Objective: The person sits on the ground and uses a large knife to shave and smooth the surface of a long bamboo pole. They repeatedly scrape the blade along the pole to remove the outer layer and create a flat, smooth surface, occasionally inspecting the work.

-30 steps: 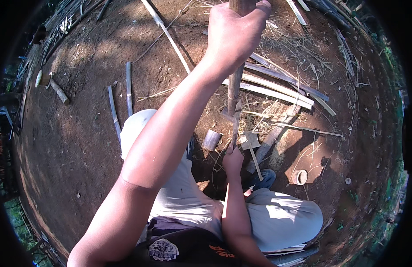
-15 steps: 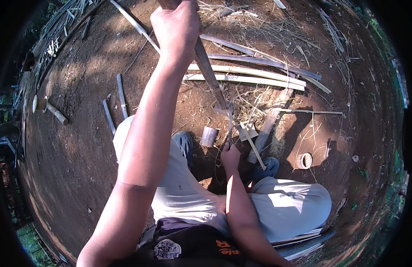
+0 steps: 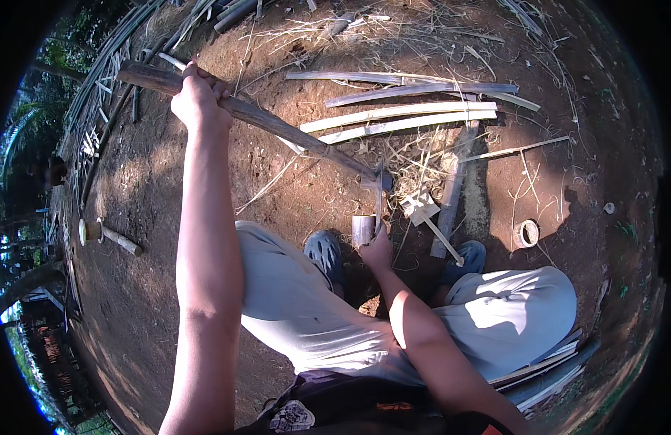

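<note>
My left hand, far forward on the left, is closed round a long, dark wooden pole. The pole slopes down to the right, its lower end by a small dark block-like part. My right hand, between my feet, grips a narrow, dark blade-like tool pointing away from me. The tool's far end meets the pole's lower end; whether they are joined I cannot tell. Just left of the tool, a short bamboo section stands on the ground. A pale, square flat piece lies to the right.
Split bamboo strips lie across the ground ahead, with fibre shavings nearer. A wooden beam points away beside my right shoe. A bamboo ring lies right. At far left is a mallet-like wooden piece.
My left hand has swung left with the pole, which now slants closer to level. My right hand keeps hold of the tool near the pole's lower end. The view has shifted too.
</note>
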Available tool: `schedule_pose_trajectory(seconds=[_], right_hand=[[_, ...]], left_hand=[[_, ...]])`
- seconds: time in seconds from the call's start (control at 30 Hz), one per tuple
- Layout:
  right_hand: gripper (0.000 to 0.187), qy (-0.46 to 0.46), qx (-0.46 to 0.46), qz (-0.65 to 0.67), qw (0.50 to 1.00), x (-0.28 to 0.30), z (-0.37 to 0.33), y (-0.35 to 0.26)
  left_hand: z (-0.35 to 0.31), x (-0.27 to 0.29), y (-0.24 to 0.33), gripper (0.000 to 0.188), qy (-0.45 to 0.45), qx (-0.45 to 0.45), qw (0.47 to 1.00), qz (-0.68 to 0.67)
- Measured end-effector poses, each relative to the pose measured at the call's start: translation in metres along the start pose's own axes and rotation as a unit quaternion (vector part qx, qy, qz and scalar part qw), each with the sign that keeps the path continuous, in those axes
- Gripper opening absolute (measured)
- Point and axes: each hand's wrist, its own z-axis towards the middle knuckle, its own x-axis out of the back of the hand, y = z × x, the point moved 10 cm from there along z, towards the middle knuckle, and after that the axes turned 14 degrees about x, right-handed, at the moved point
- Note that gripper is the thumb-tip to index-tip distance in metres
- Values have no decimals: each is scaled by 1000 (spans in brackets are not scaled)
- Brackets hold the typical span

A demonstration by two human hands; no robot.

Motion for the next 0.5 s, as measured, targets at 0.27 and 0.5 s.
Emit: schedule_pose_trajectory(seconds=[0.27, 0.5], right_hand=[[65, 42, -7, 60, 997, -10, 17, 45], [46, -103, -117, 316, 936, -30, 22, 50]], left_hand=[[50, 20, -9, 27, -36, 61, 997, -17], [65, 33, -12, 28, -82, 91, 992, -30]])
